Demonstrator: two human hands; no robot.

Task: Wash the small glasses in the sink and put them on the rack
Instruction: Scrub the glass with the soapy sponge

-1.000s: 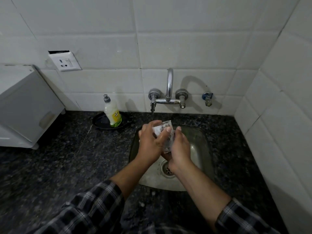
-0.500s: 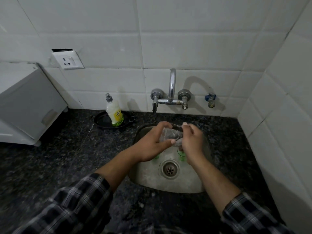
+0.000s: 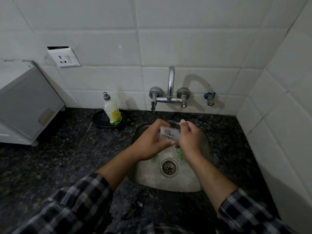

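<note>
**One glass held over the sink**

The left hand (image 3: pixel 150 142) and right hand (image 3: pixel 189 139) were both curled around one small glass (image 3: pixel 169 134), above the far part of the sink (image 3: pixel 194 181). Two green glasses (image 3: pixel 180 153) stood in the basin, partly hidden. One soap bottle (image 3: pixel 112 110) stood far left.

I see a dark speckled table (image 3: pixel 55 159) running along a wall of white tiles (image 3: pixel 101 31). A soap bottle (image 3: pixel 112 109) with a grey cap stands upright in a shallow black dish (image 3: pixel 99 120) at the back of the table, near the wall. Left of it sits a white box (image 3: pixel 25 105), its corner towards me. Above that, a white socket (image 3: pixel 64 57) is set in the tiles, a dark gap along its top edge. Further right, a small valve (image 3: pixel 209 98) with a blue handle sticks out of the wall
</note>
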